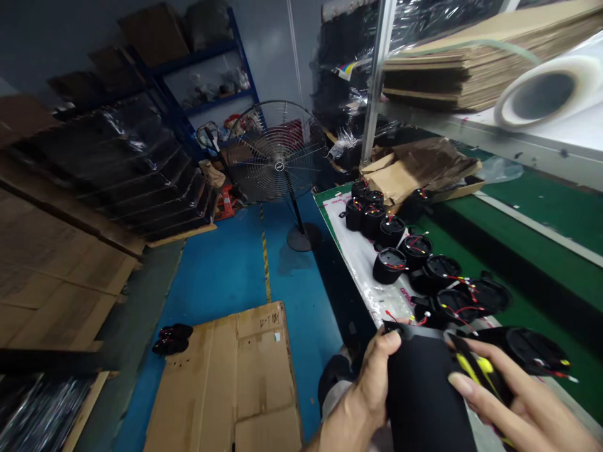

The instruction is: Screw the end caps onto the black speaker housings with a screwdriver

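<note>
One black cylindrical housing [424, 389] is at the lower right of the frame, matte and smooth-sided. The person's left hand [365, 383] clasps its left side, thumb bent over the upper edge; the right hand [513, 389] curls around one yellow-and-black tool [485, 366] beside it, and whether the right thumb touches the housing cannot be told. About a dozen wired housings [390, 258], rounded black plastic with thin red leads, stand or lie from the right centre down to the lower right, on a green bench [532, 229] partly covered by white plastic sheeting [362, 267]. At the upper right are one roll of translucent film [586, 94] and one stack of cardboard sheets [424, 85]. One round wire-caged fan [279, 166] stands at upper centre on a glossy blue floor [211, 270]. Flattened brown cardboard [254, 383] and two dark shoes [172, 339] lie lower left of centre
</note>
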`<state>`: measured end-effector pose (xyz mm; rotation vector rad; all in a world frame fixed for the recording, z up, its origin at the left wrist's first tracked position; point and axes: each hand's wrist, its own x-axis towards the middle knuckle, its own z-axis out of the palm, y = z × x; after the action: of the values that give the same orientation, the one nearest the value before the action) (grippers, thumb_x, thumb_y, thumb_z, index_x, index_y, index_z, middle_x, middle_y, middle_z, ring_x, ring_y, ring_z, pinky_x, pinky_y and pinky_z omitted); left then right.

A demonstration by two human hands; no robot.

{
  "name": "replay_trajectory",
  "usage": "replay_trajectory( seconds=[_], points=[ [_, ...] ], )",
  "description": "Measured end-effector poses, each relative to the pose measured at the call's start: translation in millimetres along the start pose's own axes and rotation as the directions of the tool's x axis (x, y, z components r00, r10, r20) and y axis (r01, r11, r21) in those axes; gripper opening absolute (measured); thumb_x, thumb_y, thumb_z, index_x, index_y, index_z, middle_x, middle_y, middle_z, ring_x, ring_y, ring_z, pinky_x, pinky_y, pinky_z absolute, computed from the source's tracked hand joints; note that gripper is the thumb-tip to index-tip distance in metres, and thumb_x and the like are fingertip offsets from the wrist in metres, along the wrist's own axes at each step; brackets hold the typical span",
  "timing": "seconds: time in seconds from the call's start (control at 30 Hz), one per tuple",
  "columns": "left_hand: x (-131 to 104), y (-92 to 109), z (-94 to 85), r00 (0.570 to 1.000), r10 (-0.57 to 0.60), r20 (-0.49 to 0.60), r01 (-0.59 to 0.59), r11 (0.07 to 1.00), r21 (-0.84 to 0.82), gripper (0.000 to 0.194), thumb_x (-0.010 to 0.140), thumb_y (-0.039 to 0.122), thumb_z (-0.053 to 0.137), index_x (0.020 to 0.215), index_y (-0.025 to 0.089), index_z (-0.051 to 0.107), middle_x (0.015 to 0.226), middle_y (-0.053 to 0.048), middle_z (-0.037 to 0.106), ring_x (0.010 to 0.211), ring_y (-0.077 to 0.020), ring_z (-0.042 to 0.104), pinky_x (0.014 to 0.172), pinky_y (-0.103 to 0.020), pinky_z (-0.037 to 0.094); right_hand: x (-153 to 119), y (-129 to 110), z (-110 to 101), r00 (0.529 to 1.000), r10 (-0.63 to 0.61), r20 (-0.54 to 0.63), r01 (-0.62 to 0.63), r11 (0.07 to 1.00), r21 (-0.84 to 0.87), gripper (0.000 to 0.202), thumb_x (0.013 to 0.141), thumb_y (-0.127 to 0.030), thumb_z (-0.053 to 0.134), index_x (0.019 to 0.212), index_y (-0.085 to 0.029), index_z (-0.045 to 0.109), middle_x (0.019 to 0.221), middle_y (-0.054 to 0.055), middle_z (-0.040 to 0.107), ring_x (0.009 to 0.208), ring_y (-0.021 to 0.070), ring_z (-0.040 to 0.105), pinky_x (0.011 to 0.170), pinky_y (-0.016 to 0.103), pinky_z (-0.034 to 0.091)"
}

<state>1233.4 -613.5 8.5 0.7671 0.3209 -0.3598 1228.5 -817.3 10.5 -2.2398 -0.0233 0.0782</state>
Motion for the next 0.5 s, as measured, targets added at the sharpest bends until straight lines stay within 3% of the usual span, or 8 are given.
replay_trajectory(
  seconds=[0.1,0.23,0.37,0.5],
  points=[
    [-1,-1,-4.9,0.99,0.107,-0.096,-0.094,0.987,0.134,0.072,0.082,0.067,0.078,0.132,0.016,0.072,0.13,-0.018,0.075,0.128,-0.0412,0.066,0.115,-0.052,0.047,-2,2,5,0.998,0.055,0.037,-0.055,0.998,0.02,0.069,0.089,-0.077,0.066,0.131,-0.022,0.065,0.056,-0.003,0.061,0.039,0.0198,0.048,0.038,0.032,0.042],
    [-3,2,-18.8,0.976,0.1,-0.193,-0.051,0.968,0.244,0.063,0.089,0.067,0.074,0.126,0.016,0.079,0.148,-0.017,0.068,0.155,-0.0397,0.045,0.134,-0.049,0.025,2,-6,7,1.0,0.009,0.027,-0.01,0.999,0.035,0.062,0.082,-0.075,0.075,0.115,-0.023,0.07,0.093,0.009,0.081,0.057,0.0241,0.069,0.047,0.032,0.056],
    [-5,1,-27.0,0.986,0.032,-0.165,0.012,0.966,0.257,0.068,0.085,0.064,0.081,0.134,0.018,0.077,0.15,-0.018,0.067,0.154,-0.0406,0.048,0.134,-0.049,0.029,8,-23,7,0.998,-0.061,-0.032,0.062,0.997,0.034,0.061,0.087,-0.076,0.069,0.116,-0.022,0.073,0.11,0.012,0.082,0.083,0.0288,0.079,0.061,0.032,0.065],
    [-2,3,-25.6,0.989,-0.04,-0.145,0.074,0.969,0.236,0.073,0.085,0.061,0.081,0.146,0.021,0.069,0.154,-0.017,0.065,0.152,-0.0407,0.051,0.131,-0.053,0.035,2,-30,-4,0.991,-0.066,0.115,0.064,0.998,0.023,0.057,0.1,-0.068,0.058,0.139,-0.027,0.064,0.131,0.01,0.077,0.109,0.028,0.079,0.083,0.032,0.068]
  ],
)
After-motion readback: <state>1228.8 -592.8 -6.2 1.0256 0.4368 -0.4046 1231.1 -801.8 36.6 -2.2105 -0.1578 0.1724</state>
